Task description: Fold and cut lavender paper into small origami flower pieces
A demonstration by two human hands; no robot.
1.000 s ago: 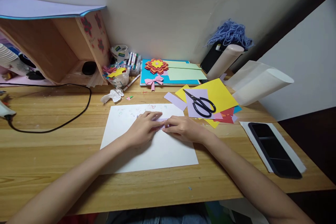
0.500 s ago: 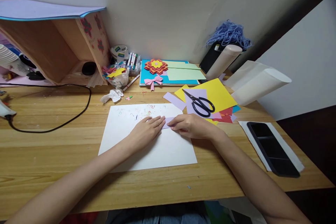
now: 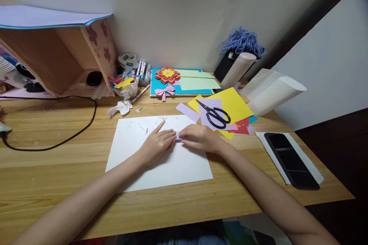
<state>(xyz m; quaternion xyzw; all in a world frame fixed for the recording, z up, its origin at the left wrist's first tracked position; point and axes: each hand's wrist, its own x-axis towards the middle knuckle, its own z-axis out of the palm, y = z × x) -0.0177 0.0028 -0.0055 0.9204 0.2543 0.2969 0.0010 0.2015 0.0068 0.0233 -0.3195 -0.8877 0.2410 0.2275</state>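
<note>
Both hands work a small lilac paper piece (image 3: 178, 134) that lies on a white sheet (image 3: 161, 160) at the middle of the wooden surface (image 3: 43, 168). The left hand (image 3: 157, 143) lies flat over the paper's left end, fingers loosely curled, with the index finger extended toward the wall; it presses rather than grips. The right hand (image 3: 199, 139) covers the right end, fingertips drawn together at the paper's edge. Most of the piece is hidden beneath the fingers; whether either hand pinches it or only bears down on it cannot be told.

The step in hand appears to be folding or creasing the piece. Recommended practice:

1. Keep the paper flat against the white sheet so that the sheet serves as a firm backing.
2. Align the edges before applying pressure; a crease set crooked is hard to correct in paper this small.
3. Hold one end still with the left hand and run a right fingertip along the fold, from the middle outward.
4. Keep pressure light until the alignment is confirmed.

Black-handled scissors (image 3: 215, 115) lie on lilac and yellow sheets (image 3: 234, 101) just beyond the right hand, well within reach. A finished paper flower (image 3: 167, 75) and pink bow (image 3: 163, 92) rest on a blue board near the wall.
</note>
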